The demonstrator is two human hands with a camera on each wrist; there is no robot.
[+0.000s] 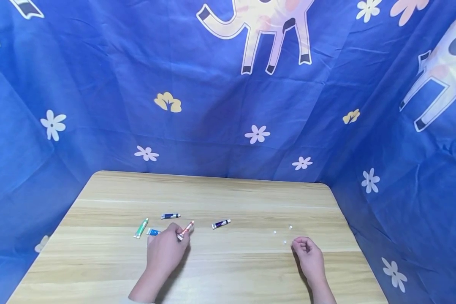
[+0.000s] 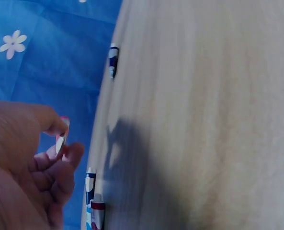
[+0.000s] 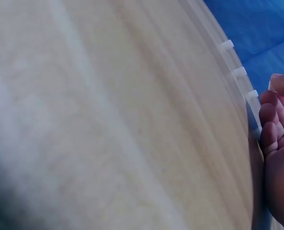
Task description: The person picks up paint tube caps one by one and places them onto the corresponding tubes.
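Observation:
My left hand [image 1: 167,251] pinches a red-and-white paint tube [image 1: 186,230] between thumb and fingers, above the table. The same tube [image 2: 62,139] shows end-on in the left wrist view. Close to that hand lie a light-blue tube [image 1: 153,232], partly covered by it, a dark-blue tube [image 1: 170,216] and a green tube [image 1: 141,228]. A tube with a dark red band [image 2: 97,213] appears below the hand in the left wrist view. On the right, my right hand [image 1: 309,255] pinches a small white cap [image 3: 270,86], mostly hidden by the fingertips.
Small white caps [image 1: 285,242] stand on the table just left of and beyond the right hand. A purple tube [image 1: 221,224] lies between the two hands. Behind the wooden table [image 1: 251,274] hangs a blue patterned cloth [image 1: 213,139], which continues along both sides.

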